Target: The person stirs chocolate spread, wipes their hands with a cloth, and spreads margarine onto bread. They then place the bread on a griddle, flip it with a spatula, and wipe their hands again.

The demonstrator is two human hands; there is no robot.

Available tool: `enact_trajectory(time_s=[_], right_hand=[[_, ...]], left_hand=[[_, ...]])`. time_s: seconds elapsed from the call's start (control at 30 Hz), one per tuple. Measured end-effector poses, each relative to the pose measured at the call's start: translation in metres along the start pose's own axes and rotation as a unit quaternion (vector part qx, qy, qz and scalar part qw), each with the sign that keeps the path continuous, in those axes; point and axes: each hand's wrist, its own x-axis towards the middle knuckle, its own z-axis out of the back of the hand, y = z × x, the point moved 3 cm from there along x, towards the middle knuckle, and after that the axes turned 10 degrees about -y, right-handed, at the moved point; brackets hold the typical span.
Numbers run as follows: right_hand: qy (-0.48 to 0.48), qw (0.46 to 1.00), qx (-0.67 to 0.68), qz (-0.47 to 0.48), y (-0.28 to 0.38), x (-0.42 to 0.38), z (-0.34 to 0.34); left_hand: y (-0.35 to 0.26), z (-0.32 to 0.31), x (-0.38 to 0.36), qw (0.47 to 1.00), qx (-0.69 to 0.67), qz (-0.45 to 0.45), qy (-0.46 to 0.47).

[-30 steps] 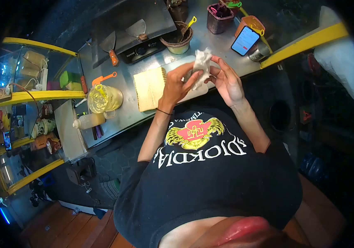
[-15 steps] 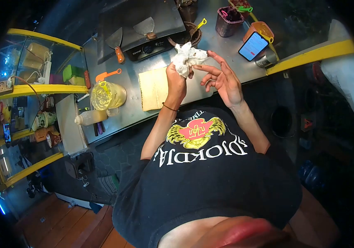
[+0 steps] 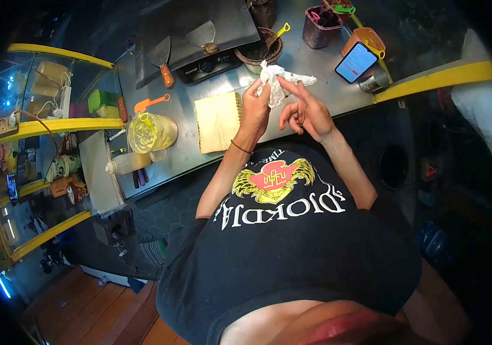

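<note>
My left hand [image 3: 255, 109] is closed on a crumpled white tissue [image 3: 274, 95], held up over the front of the metal counter. My right hand [image 3: 310, 115] is beside it, with the index finger stretched out against the tissue and the other fingers bent and apart. Below and left of the tissue, a pale slab of bread [image 3: 218, 122] lies on the counter. Just behind the tissue stands a brown tub [image 3: 257, 60] with a yellow-handled utensil [image 3: 280, 33] in it.
A black griddle [image 3: 194, 34] carries two scrapers. At left are a tub of yellow spread [image 3: 153, 135], an orange spatula [image 3: 153, 103] and a bottle [image 3: 126, 164]. A phone [image 3: 356, 62] leans by a can [image 3: 374, 79]; a dark-filled tub [image 3: 321, 29] stands behind. Yellow-framed glass shelves [image 3: 50, 123] flank the counter.
The tissue has shifted slightly right and is spread out more. My right hand has moved left, its index finger now against the tissue. My left hand has turned a little.
</note>
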Motion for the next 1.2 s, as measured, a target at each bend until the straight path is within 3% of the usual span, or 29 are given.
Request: enact_trajectory(time_s=[0.07, 0.1, 0.17, 0.2, 0.27, 0.3, 0.37, 0.4, 0.47, 0.6, 0.83, 0.9, 0.97, 1.03, 1.1, 1.2], right_hand=[[-0.044, 0.988, -0.147, -0.001, -0.002, -0.002, 0.003], [-0.046, 0.988, -0.146, 0.000, 0.000, -0.002, 0.000], [-0.125, 0.928, -0.337, 0.095, 0.010, -0.006, -0.005], [-0.126, 0.929, -0.335, 0.094, 0.008, -0.006, -0.004], [-0.175, 0.794, -0.561, 0.156, 0.007, -0.007, 0.001], [-0.176, 0.793, -0.562, 0.156, 0.010, -0.009, 0.003], [-0.201, 0.742, -0.604, 0.210, 0.019, -0.015, 0.003], [-0.201, 0.742, -0.605, 0.210, 0.019, -0.017, 0.008], [-0.231, 0.855, -0.397, 0.241, 0.021, -0.019, 0.023], [-0.209, 0.849, -0.374, 0.308, 0.033, -0.020, 0.020], [-0.213, 0.813, -0.410, 0.354, 0.024, -0.010, 0.025], [-0.269, 0.811, -0.368, 0.367, 0.022, -0.007, 0.031], [-0.264, 0.819, -0.347, 0.374, 0.021, -0.003, 0.031], [-0.256, 0.828, -0.325, 0.380, 0.021, -0.002, 0.032], [-0.195, 0.927, -0.255, 0.194, 0.010, 0.003, 0.035], [-0.148, 0.952, -0.197, 0.182, 0.007, 0.009, 0.038]], left_hand=[[0.004, 0.001, 0.002, 1.000, -0.019, 0.007, -0.008], [0.003, 0.000, 0.003, 0.999, -0.039, 0.011, -0.015], [0.002, -0.002, 0.000, 0.998, -0.057, 0.012, -0.024], [0.003, 0.000, 0.001, 0.998, -0.043, 0.011, -0.035], [0.007, 0.002, 0.001, 0.998, -0.031, 0.013, -0.045], [0.005, 0.001, 0.002, 0.999, 0.013, -0.008, -0.050], [0.000, 0.003, 0.004, 0.997, 0.057, -0.028, -0.054], [-0.004, 0.005, 0.008, 0.997, 0.048, -0.022, -0.062], [-0.011, 0.008, 0.012, 0.998, 0.018, 0.011, -0.052], [-0.002, -0.005, 0.005, 0.997, -0.056, 0.050, 0.004], [0.019, -0.008, -0.007, 0.993, 0.090, 0.046, 0.064], [0.007, -0.018, -0.019, 0.938, 0.257, -0.209, 0.102], [-0.001, -0.026, -0.028, 0.939, 0.272, -0.167, 0.123], [-0.012, -0.032, -0.032, 0.818, 0.437, -0.347, 0.143], [-0.013, -0.025, -0.029, 0.811, 0.460, -0.344, 0.109], [-0.021, -0.027, -0.028, 0.747, 0.498, -0.434, 0.067]])
